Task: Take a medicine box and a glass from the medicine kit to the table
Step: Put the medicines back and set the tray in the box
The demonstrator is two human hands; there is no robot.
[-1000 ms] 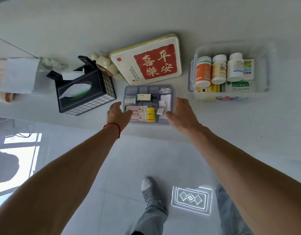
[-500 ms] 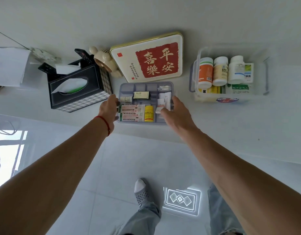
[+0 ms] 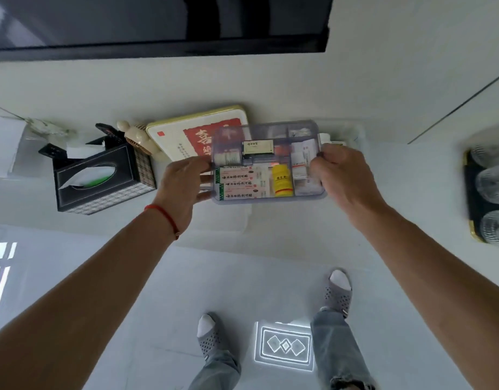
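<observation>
The compartment tray has risen off the counter and shifted right — left hand and right hand are gripping its 2 ends, medicine boxes lying between the fingers.

Both hands have lifted the divided tray rightward over the kit box.

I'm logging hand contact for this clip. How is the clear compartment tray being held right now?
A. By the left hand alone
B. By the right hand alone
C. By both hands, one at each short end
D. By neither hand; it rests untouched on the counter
C: the left hand grips the left end of the tray and the right hand grips its right end.
</observation>
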